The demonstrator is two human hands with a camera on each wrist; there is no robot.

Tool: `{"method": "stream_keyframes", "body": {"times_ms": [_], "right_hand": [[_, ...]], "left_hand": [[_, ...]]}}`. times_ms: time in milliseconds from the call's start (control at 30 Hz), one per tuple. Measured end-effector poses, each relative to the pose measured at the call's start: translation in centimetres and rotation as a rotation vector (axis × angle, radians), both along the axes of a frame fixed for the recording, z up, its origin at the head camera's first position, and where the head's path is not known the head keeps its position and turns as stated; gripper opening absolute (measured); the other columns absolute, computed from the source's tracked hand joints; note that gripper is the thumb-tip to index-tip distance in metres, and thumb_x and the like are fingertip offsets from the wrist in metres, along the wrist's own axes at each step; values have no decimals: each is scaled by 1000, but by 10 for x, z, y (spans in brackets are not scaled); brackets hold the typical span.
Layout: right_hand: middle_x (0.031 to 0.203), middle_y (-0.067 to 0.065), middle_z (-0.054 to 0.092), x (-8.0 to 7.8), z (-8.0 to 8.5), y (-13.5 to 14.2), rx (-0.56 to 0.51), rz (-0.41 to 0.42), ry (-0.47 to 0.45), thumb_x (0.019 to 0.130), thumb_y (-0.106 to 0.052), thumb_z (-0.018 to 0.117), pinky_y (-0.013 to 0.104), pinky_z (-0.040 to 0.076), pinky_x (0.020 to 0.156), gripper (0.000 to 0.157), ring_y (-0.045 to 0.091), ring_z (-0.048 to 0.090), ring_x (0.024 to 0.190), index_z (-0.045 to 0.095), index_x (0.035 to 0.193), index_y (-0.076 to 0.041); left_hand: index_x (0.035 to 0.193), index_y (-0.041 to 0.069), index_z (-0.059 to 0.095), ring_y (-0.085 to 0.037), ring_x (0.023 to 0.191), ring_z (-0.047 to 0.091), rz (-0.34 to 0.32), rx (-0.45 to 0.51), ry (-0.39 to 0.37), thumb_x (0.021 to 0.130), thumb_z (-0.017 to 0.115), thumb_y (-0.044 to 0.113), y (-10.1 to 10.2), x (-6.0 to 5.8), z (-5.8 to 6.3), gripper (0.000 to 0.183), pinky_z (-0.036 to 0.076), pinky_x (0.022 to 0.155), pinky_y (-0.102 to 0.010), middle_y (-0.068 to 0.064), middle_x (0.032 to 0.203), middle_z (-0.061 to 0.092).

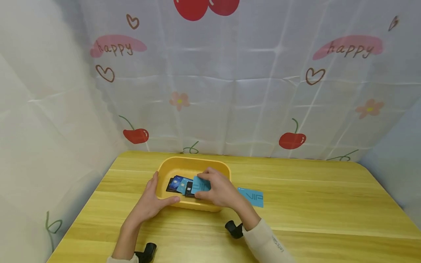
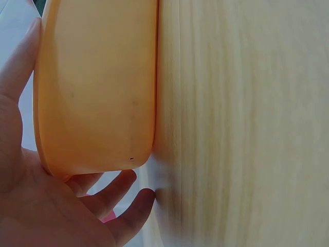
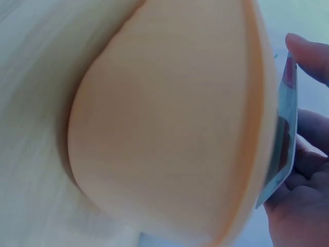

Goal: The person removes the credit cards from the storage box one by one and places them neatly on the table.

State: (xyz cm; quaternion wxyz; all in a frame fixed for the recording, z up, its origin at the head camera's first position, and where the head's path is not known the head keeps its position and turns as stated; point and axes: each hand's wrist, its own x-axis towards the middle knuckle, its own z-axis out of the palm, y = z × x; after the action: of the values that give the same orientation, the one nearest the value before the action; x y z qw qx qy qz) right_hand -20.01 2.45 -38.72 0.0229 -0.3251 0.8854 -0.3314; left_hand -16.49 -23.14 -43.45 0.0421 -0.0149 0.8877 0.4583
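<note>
A yellow plastic bin (image 1: pixel 200 206) stands on the table, with several overlapping cards inside: a dark blue one (image 1: pixel 175 181), a light blue one (image 1: pixel 183 185) and black ones. My left hand (image 1: pixel 148 201) holds the bin's left front corner, its thumb over the front rim and its fingers round the left end, as the left wrist view of the bin (image 2: pixel 103 92) shows. Over the bin's right half, my right hand (image 1: pixel 221 187) pinches a light blue card (image 1: pixel 199 185) marked VIP. In the right wrist view that card (image 3: pixel 286 128) is edge-on, just above the rim.
Another light blue VIP card (image 1: pixel 252 198) lies on the wooden table (image 1: pixel 315 208), right of the bin and partly behind my right wrist. Black wrist mounts (image 1: pixel 148 252) show at both forearms. A printed white curtain (image 1: pixel 230 109) hangs behind the table.
</note>
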Motion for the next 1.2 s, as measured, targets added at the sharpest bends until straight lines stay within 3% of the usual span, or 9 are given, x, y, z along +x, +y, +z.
{"method": "stream_keyframes", "body": {"times_ms": [467,800,1200], "right_hand": [[113,4,61,10,2,25,-39,-4,61,82,-23,82,30,46,73,55,15,53,89,64,128,1],[118,4,60,11,1,42,-64,-58,7,84,-23,81,34,48,78,57,17,53,93,61,132,1],[120,6,59,12,-5,55,-32,-50,48,84,-22,80,35,50,80,55,20,54,99,61,131,1]], "left_hand": [[158,5,-5,-44,142,20,-8,-17,2,79,80,49,-1,2,3,125,20,112,-61,-26,160,5],[158,5,-6,-43,143,18,-12,-29,1,79,80,50,-1,2,4,125,19,112,-61,-25,161,4],[157,4,-6,-43,144,17,-20,-31,5,79,80,50,-1,2,3,125,19,112,-61,-25,160,3]]}}
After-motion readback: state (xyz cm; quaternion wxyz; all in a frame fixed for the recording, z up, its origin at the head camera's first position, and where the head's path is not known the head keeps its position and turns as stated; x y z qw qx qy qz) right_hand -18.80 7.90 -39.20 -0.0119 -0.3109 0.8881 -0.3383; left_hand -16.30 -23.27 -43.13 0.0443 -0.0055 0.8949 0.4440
